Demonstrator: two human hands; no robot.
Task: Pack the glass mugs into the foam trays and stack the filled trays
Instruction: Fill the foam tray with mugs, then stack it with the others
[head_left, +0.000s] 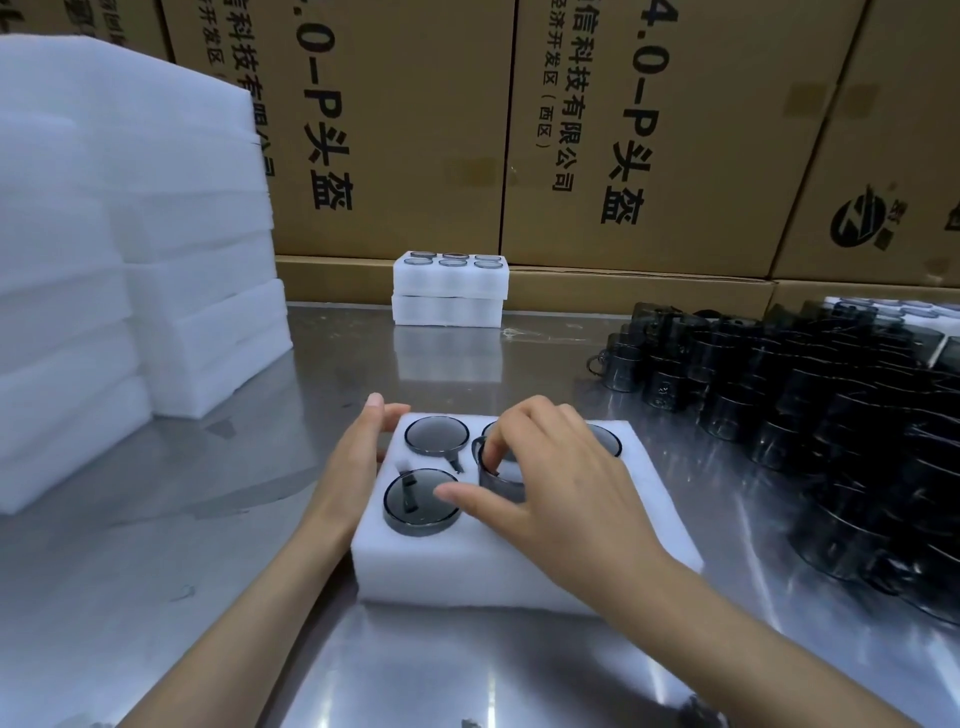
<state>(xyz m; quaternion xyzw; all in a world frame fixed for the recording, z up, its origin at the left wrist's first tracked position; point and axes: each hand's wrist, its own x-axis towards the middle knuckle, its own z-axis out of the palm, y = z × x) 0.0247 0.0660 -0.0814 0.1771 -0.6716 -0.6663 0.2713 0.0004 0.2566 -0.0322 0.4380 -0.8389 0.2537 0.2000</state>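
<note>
Fingers (496, 441) of my right hand (550, 483) were curled down and pinching the rim of a smoky glass mug (496, 475), which sat partly sunk in the near middle pocket of the foam tray (467, 571), its rim above the foam. The thumb of that hand pointed left, flat over the tray. My left hand (353, 462) lay against the tray's left side with straight fingers, the tips touching its far left corner.

From the big things down, I saw a wall of cardboard boxes (415, 130) with black print behind the steel table (156, 545). A tall pile of white foam sheets (104, 234) stood on the table at the left. At the right, a dense crowd of dark mugs (831, 415) covered the table. At the far edge, against the boxes, a stack of two foam trays (449, 291) stood, the upper one showing six mug rims.

The tray under my hands rested on the table in front of me. A mug (437, 435) sat in its far left pocket, another (422, 501) in the near left one, both sunk to the rim. Two more rims showed in the far row behind my right hand, partly hidden. I could not tell what the near right pocket held.
</note>
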